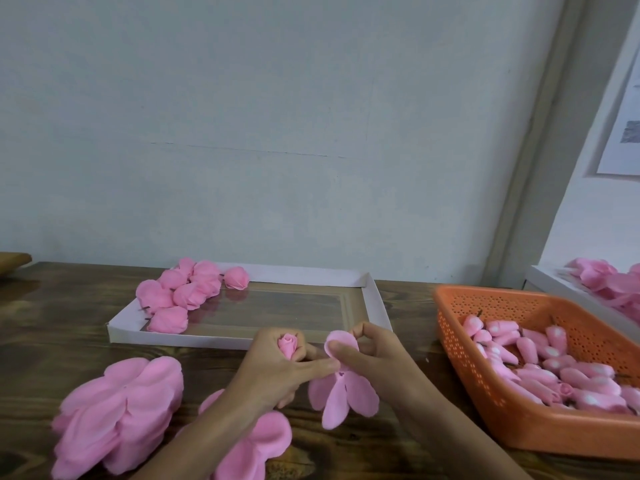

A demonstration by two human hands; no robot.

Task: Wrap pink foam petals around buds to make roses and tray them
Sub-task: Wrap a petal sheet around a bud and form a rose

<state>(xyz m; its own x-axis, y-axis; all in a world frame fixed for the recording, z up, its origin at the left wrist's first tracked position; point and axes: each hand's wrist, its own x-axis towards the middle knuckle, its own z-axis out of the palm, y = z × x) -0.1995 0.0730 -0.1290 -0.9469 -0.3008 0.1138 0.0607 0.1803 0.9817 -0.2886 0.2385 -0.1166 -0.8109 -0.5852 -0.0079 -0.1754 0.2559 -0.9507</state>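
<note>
Petal stacks (117, 417): pink foam, on the desk (52, 341) at near left, beside the left forearm.
Left hand (277, 368): fingers curled round a bud (288, 345), held upright.
Right hand (370, 351): pinches a petal piece (343, 393) just beside the bud, its lobes hanging.
Tray (242, 339): white, behind the hands; finished roses (183, 292) in its far-left corner.
Basket (519, 431): orange, at right, holding spare buds (554, 368).

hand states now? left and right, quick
Left hand: closed around a bud.
Right hand: pinching a petal piece.
</note>
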